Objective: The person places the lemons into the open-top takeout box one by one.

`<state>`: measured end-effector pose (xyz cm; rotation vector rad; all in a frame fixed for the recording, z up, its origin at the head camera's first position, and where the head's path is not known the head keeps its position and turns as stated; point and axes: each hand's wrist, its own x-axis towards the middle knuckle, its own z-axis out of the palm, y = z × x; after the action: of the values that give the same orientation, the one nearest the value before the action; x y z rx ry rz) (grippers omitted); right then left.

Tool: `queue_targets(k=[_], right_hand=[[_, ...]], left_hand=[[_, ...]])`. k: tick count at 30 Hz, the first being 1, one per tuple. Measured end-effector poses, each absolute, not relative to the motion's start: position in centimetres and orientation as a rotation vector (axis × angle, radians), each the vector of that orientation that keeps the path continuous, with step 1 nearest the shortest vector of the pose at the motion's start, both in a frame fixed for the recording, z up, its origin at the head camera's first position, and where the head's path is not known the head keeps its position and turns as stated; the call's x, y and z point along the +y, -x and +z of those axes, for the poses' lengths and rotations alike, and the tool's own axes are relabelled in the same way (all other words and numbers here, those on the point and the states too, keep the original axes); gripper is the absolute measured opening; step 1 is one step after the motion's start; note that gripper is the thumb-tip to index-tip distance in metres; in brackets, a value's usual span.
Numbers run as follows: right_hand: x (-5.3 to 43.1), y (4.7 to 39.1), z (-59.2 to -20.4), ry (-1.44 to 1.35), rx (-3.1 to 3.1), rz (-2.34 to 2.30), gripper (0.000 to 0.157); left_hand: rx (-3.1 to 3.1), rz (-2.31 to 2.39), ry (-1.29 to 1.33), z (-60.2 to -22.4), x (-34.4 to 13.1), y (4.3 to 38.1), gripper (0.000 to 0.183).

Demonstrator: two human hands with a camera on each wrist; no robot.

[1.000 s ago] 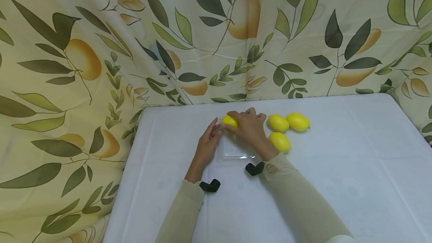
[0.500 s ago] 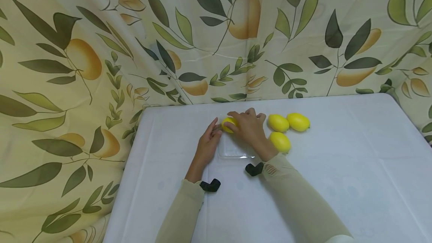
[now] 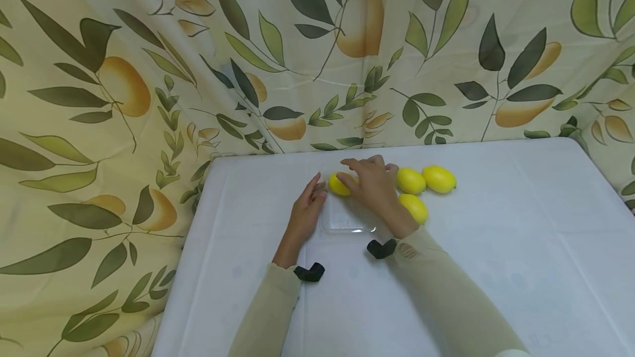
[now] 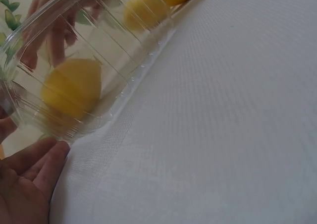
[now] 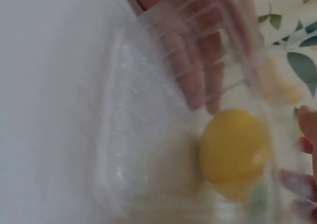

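A clear plastic container (image 3: 347, 220) lies near the back of the table, with one yellow lemon (image 3: 338, 184) inside at its far left corner. My left hand (image 3: 305, 215) rests against the container's left side, fingers fairly straight; the left wrist view shows its fingertips (image 4: 60, 147) right at the container's corner. Over the container is my right hand (image 3: 373, 187), its fingers spread and apart from the lemon. The right wrist view, somewhat blurred, shows that lemon (image 5: 235, 152) lying free in the container, with the right fingers off to one side.
Right of the container three more lemons sit close together: one nearest the hand (image 3: 410, 181), one farther right (image 3: 439, 179) and one in front (image 3: 414, 209), partly behind the right wrist. A white cloth covers the table (image 3: 496, 269). Behind it hangs a fruit-patterned curtain (image 3: 317, 87).
My right hand has let go of the lemon, opened its fingers and shifted slightly right. The lemon settles in the container's far left corner. My left hand stays in place.
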<state>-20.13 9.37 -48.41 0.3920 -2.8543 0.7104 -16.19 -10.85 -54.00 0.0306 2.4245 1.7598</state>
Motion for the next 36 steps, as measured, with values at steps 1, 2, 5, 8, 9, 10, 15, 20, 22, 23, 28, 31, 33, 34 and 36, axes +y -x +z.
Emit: queue_targets(k=[1, 2, 5, 8, 9, 10, 15, 20, 22, 23, 28, 31, 33, 34, 36], right_hand=[[9.7, 20.0, -48.1, -0.387, -2.854, 0.723, 0.048], [10.0, 19.8, -47.7, -0.381, -2.849, 0.736, 0.048], [11.1, 19.2, -46.6, -0.369, -2.816, 0.792, 0.048], [12.8, 18.7, -45.5, -0.340, -2.785, 0.817, 0.050], [13.4, 18.6, -45.2, -0.328, -2.776, 0.825, 0.051], [14.0, 18.4, -44.8, -0.315, -2.768, 0.834, 0.051], [17.0, 17.7, -43.6, -0.237, -2.744, 0.845, 0.051], [19.8, 17.0, -43.0, -0.153, -2.734, 0.832, 0.052], [20.8, 16.8, -42.9, -0.123, -2.740, 0.829, 0.052], [21.2, 16.7, -43.0, -0.108, -2.745, 0.832, 0.053], [23.4, 16.5, -43.7, -0.041, -2.758, 0.840, 0.057], [24.6, 16.5, -44.5, -0.005, -2.755, 0.837, 0.058], [25.3, 16.6, -45.1, 0.022, -2.764, 0.832, 0.060], [25.6, 16.6, -45.4, 0.035, -2.772, 0.831, 0.061], [26.2, 16.7, -46.0, 0.063, -2.805, 0.822, 0.063]], left_hand=[[2.419, 1.764, -0.030, -54.0, -10.8, 16.2, 0.057], [2.416, 1.767, -0.030, -54.0, -10.8, 16.2, 0.057], [2.423, 1.770, -0.030, -53.9, -10.8, 16.2, 0.056], [2.442, 1.761, -0.031, -53.8, -10.8, 16.2, 0.056], [2.447, 1.757, -0.031, -53.7, -10.8, 16.2, 0.055], [2.450, 1.752, -0.028, -53.7, -10.8, 16.2, 0.055], [2.452, 1.735, -0.022, -53.7, -10.7, 16.1, 0.054], [2.448, 1.746, -0.020, -53.8, -10.6, 16.0, 0.053], [2.441, 1.746, -0.006, -54.0, -10.6, 16.0, 0.054], [2.437, 1.744, 0.001, -54.1, -10.6, 15.9, 0.054], [2.426, 1.740, 0.006, -54.2, -10.7, 15.8, 0.054], [2.428, 1.743, -0.001, -54.0, -10.7, 15.8, 0.053], [2.432, 1.742, -0.007, -53.9, -10.7, 15.8, 0.052], [2.433, 1.742, -0.011, -53.9, -10.7, 15.8, 0.052], [2.437, 1.742, -0.020, -53.8, -10.7, 15.9, 0.053]])
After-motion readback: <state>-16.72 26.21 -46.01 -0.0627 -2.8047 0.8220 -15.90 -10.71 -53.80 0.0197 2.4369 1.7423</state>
